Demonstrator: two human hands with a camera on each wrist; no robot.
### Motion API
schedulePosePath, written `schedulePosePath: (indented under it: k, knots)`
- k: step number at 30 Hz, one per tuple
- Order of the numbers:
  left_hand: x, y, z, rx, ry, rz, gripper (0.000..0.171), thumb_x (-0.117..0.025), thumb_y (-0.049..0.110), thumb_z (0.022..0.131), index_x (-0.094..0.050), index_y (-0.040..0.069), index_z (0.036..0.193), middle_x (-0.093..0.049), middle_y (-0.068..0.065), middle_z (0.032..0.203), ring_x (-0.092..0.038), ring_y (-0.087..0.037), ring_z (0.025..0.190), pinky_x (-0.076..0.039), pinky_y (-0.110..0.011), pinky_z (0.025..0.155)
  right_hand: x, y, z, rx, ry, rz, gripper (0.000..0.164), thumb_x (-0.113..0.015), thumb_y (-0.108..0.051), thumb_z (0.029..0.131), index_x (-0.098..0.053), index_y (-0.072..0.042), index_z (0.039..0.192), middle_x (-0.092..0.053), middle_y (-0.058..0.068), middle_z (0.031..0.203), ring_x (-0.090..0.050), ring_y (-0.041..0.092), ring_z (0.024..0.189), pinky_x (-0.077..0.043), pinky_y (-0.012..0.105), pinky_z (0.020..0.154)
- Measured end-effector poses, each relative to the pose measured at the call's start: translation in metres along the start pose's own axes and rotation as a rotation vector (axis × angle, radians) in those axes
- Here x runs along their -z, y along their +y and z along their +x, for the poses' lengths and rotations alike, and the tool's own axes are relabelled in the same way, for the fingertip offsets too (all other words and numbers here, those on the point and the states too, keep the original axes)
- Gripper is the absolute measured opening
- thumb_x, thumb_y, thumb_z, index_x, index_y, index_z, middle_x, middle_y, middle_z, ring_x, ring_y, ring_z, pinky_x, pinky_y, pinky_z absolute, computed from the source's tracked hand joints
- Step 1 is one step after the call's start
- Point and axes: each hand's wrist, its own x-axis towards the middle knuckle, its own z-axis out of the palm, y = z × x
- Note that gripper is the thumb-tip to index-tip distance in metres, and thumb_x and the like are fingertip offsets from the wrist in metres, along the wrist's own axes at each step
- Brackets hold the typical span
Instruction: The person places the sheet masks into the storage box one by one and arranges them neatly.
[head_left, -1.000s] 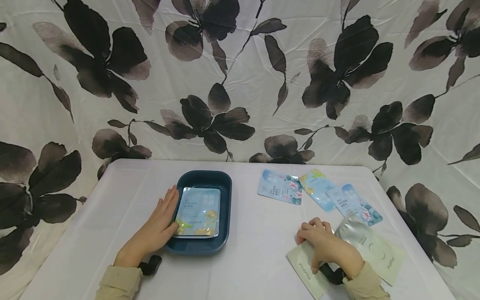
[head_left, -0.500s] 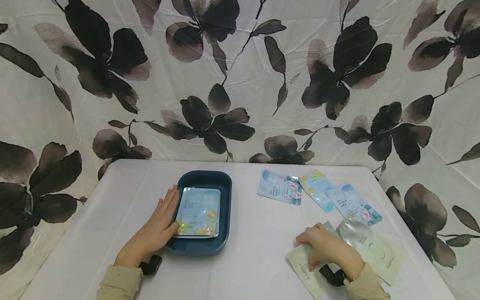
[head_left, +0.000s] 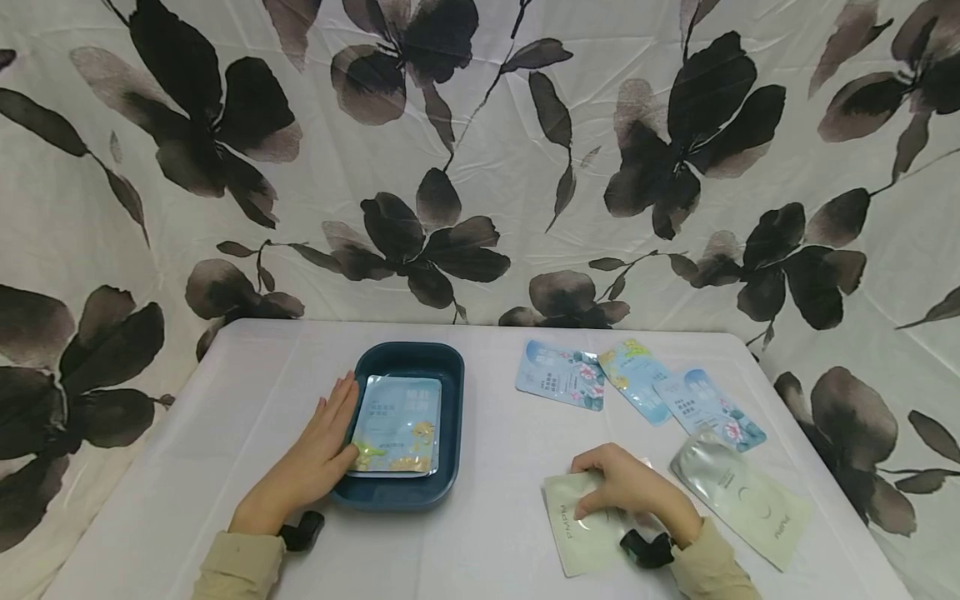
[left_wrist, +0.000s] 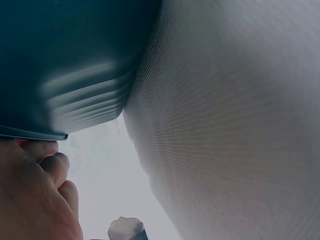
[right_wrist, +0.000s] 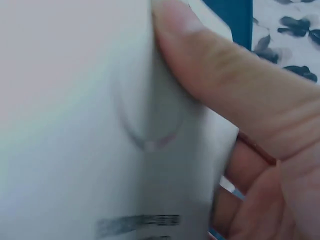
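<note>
My right hand (head_left: 626,483) pinches a pale green face mask packet (head_left: 573,542) over the right side of the table. In the right wrist view the thumb (right_wrist: 220,65) lies across the packet's face, with fingers curled behind it. My left hand (head_left: 315,450) rests with straight fingers along the left rim of a dark blue tray (head_left: 450,417). Light blue mask packets (head_left: 397,425) with yellow print lie stacked in that tray. From the left wrist, the tray's ribbed outer wall shows above the left hand (left_wrist: 35,195).
Another pale green packet with a silver end (head_left: 742,500) lies right of my right hand. Farther back are a blue floral packet (head_left: 558,375), a yellow-printed one (head_left: 636,379) and a second floral one (head_left: 708,408). A floral curtain (head_left: 480,167) hangs behind the white table (head_left: 495,500).
My right hand has taken hold of the pale green packet and moved it left, away from the other green one. The left hand and the tray have stayed put.
</note>
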Motion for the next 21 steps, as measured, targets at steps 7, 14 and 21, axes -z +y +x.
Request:
schedulePosePath:
  k: [7,14,21]
  knots:
    - [0.001,0.001,0.0,0.003,-0.005,-0.002,0.078,-0.049,0.002,0.089,-0.009,-0.007,0.155,-0.002,-0.021,0.164,-0.003,-0.041,0.15,0.001,-0.048,0.121,-0.004,0.001,0.014,-0.051,0.083,0.06,0.025,-0.089,-0.024,0.069,-0.073,-0.017,0.087,-0.068,-0.008,0.078,-0.056,0.01,0.07,-0.045,0.025,0.065]
    - [0.001,0.001,0.0,0.017,-0.013,0.003,0.078,-0.049,0.003,0.09,-0.009,-0.006,0.156,-0.001,-0.02,0.165,-0.003,-0.041,0.15,0.001,-0.049,0.121,-0.008,-0.001,0.025,-0.09,0.174,0.111,0.027,-0.087,-0.022,0.073,-0.073,-0.011,0.094,-0.071,-0.005,0.081,-0.062,0.013,0.073,-0.048,0.025,0.069]
    - [0.0,0.0,0.001,0.027,-0.015,0.004,0.078,-0.049,0.003,0.09,-0.009,-0.006,0.156,-0.001,-0.019,0.165,-0.002,-0.039,0.151,0.0,-0.049,0.121,-0.015,-0.007,0.041,-0.12,0.204,0.303,0.031,-0.082,-0.009,0.076,-0.069,0.004,0.1,-0.073,0.009,0.083,-0.065,0.014,0.067,-0.05,0.024,0.059]
